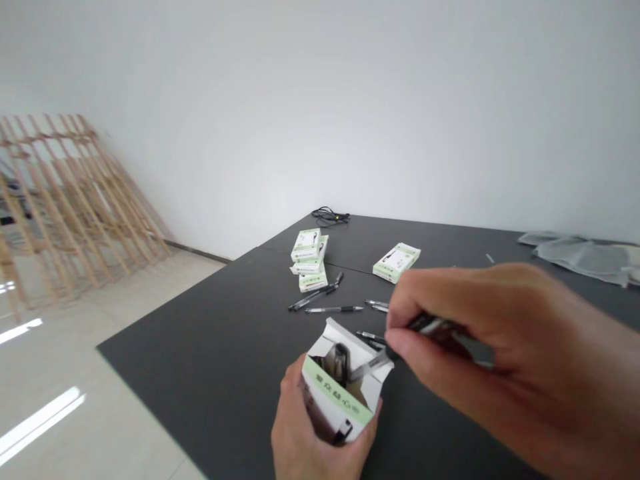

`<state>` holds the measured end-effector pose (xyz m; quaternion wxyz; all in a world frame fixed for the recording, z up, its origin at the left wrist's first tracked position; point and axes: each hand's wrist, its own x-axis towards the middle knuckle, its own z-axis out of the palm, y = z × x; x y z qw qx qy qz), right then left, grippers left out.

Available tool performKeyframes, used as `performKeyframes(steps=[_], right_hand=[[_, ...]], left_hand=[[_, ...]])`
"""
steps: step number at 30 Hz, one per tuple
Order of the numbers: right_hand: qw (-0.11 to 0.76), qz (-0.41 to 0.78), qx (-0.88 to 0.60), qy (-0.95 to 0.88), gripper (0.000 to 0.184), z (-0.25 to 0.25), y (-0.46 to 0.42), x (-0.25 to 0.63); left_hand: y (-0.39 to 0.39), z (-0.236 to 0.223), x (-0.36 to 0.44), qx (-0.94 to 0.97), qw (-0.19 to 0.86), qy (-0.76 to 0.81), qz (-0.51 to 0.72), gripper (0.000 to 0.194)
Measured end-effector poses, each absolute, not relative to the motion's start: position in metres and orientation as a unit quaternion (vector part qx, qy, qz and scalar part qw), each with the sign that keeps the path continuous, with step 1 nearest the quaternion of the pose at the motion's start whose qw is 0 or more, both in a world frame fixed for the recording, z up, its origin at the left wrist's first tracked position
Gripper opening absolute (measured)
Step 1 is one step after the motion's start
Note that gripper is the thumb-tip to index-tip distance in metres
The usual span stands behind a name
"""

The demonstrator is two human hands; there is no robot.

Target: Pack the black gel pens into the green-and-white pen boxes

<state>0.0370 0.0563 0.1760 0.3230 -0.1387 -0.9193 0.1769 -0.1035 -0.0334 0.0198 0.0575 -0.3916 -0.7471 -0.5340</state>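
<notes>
My left hand (313,440) is wrapped round a small white and green pen box (336,400), its top open toward me with flaps raised. Inside the box a dark pen (341,363) stands near the back wall. Between the thumb and fingers of my right hand (480,347) is a pen (373,365) with a clear barrel, its lower end angled into the box's mouth. Several loose pens (334,309) lie on the dark table just behind the box, some partly hidden by my right hand.
Beyond the pens stands a stack of similar boxes (309,247), with another box (397,261) farther right. A black cable (330,216) is coiled at the table's (200,347) far corner. Translucent plastic bags (575,257) lie at the right. Wooden slats (75,193) lean against the wall.
</notes>
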Motion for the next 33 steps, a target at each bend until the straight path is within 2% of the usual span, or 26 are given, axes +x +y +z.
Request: performKeyframes(steps=[3, 5, 8, 12, 17, 19, 22, 25, 30, 33], right_hand=[[0.223, 0.091, -0.135, -0.961, 0.011, 0.155, 0.050, 0.021], [0.191, 0.066, -0.147, -0.968, 0.006, 0.148, 0.048, 0.012], [0.172, 0.082, -0.138, -0.972, 0.010, 0.149, 0.048, 0.006], [0.214, 0.167, -0.199, -0.942, 0.007, 0.147, 0.049, 0.003], [0.186, 0.052, -0.140, -0.971, 0.012, 0.125, 0.047, 0.000], [0.205, 0.030, -0.122, -0.971, 0.009, 0.119, 0.045, -0.001], [0.224, 0.025, -0.153, -0.962, 0.013, 0.119, 0.045, -0.002], [0.245, 0.071, -0.182, -0.950, 0.002, 0.118, 0.047, -0.003], [0.307, 0.038, -0.086, -0.947, 0.023, 0.103, 0.044, -0.001], [0.334, 0.046, -0.099, -0.936, 0.020, 0.105, 0.039, 0.001]], left_hand=[[-0.031, 0.024, -0.098, -0.377, 0.033, -0.737, -0.560, 0.050], [-0.030, 0.026, -0.097, -0.361, 0.028, -0.736, -0.572, 0.051], [-0.030, 0.026, -0.096, -0.360, 0.020, -0.744, -0.562, 0.058], [-0.031, 0.024, -0.097, -0.375, 0.010, -0.743, -0.554, 0.058], [-0.029, 0.021, -0.099, -0.359, 0.017, -0.742, -0.566, 0.056], [-0.028, 0.021, -0.099, -0.358, 0.011, -0.741, -0.568, 0.055], [-0.029, 0.021, -0.100, -0.352, 0.000, -0.740, -0.573, 0.055], [-0.030, 0.019, -0.101, -0.340, -0.006, -0.739, -0.582, 0.059], [-0.029, 0.015, -0.101, -0.342, 0.015, -0.740, -0.579, 0.057], [-0.030, 0.016, -0.100, -0.345, 0.007, -0.736, -0.582, 0.054]])
